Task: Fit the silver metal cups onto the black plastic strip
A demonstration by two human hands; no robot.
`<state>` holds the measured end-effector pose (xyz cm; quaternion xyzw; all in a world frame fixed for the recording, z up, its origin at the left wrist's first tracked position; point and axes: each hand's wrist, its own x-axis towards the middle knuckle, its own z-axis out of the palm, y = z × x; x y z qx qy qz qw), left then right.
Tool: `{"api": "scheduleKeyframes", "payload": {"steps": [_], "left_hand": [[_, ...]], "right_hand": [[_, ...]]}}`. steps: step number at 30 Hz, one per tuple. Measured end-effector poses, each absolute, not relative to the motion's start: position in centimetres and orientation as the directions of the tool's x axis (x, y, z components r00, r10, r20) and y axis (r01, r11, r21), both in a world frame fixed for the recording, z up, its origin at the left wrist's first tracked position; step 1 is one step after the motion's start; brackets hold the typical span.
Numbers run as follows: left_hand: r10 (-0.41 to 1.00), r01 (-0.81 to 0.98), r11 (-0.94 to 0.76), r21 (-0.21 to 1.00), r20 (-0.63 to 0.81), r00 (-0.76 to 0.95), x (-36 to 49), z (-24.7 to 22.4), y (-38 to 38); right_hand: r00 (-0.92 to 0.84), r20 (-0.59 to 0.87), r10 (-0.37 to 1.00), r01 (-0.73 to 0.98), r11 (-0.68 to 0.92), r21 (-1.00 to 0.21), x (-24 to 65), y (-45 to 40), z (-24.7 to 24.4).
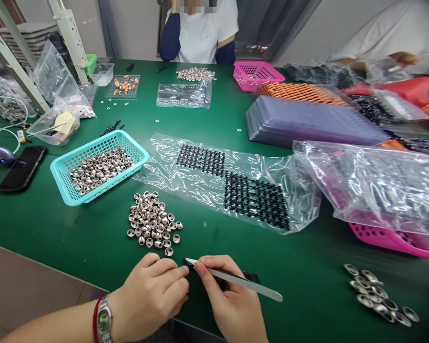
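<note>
My right hand (229,295) holds metal tweezers (253,284) between thumb and fingers, their tip pointing left. At the tip is a small black part (188,264), touching the fingertips of my left hand (155,290), whose fingers are curled closed; whatever else they pinch is hidden. Just beyond my left hand lies a loose pile of silver ring-like metal pieces (153,220). More black bits (250,276) show behind my right hand. Further forward, a clear plastic bag (164,164) carries two black grids of small parts (255,197).
A turquoise basket (61,185) of metal pieces and a phone (23,169) are at left. At right are stacked plastic trays (307,121), a bagged pink basket (382,240) and larger metal rings (379,295). A person (203,33) sits opposite; another person's hand (403,58) is far right.
</note>
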<state>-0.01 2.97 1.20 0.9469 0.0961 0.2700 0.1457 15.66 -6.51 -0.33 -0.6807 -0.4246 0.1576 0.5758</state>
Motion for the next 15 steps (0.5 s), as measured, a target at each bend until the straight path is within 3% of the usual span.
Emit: {"api": "scheduleKeyframes", "payload": {"steps": [6, 9, 11, 13, 15], "left_hand": [[0.255, 0.073, -0.928, 0.366, 0.480, 0.840, -0.1, 1.2, 3.2], [0.360, 0.079, -0.852, 0.518, 0.469, 0.806, -0.4, 1.5, 3.1], [0.510, 0.132, -0.708, 0.694, 0.372, 0.776, -0.4, 1.9, 2.9], [0.633, 0.194, -0.481, 0.855, 0.185, 0.752, -0.2, 2.3, 2.6], [0.680, 0.229, -0.246, 0.942, -0.001, 0.734, 0.2, 2.7, 2.4]], "right_hand": [[0.600, 0.318, 0.734, 0.373, 0.095, -0.923, 15.7, -6.2, -0.4], [0.618, 0.350, 0.704, 0.369, 0.134, -0.920, 15.8, -6.6, -0.3], [0.621, 0.380, 0.685, 0.355, 0.186, -0.916, 15.8, -7.1, -0.3], [0.621, 0.390, 0.680, 0.310, 0.244, -0.919, 15.7, -7.8, -0.3], [0.630, 0.381, 0.677, 0.247, 0.291, -0.924, 15.6, -8.5, -0.5]]}}
